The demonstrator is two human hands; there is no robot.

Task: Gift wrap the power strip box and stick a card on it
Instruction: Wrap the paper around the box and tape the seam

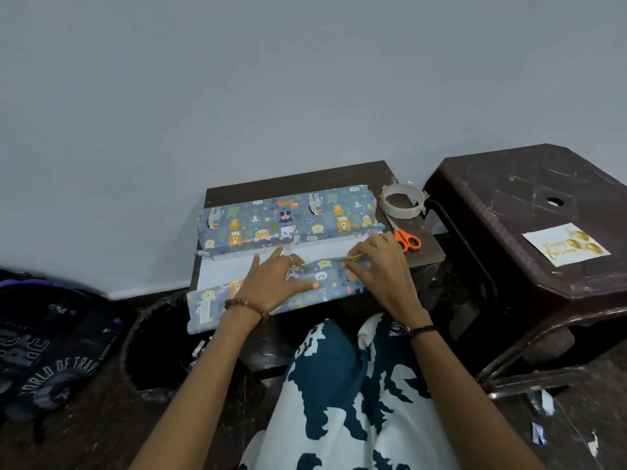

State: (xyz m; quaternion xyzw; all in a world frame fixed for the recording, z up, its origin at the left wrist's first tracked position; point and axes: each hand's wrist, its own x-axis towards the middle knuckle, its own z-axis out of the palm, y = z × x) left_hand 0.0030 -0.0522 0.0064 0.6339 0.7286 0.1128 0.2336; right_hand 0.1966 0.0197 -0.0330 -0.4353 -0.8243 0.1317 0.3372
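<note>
At frame centre, the left hand (276, 278) lies flat, fingers spread wide, pressing the wrapping paper (325, 276) on the bench (298, 181), while the right hand (380, 262) pinches the paper's folded edge, with the half-wrapped box (288, 218) just above and the card (566, 244) on the stool (509, 205) at right.

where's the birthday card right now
In the head view, the card lies flat on top of the dark plastic stool at the person's right, off the small table and well clear of the scissors and tape roll.
</note>
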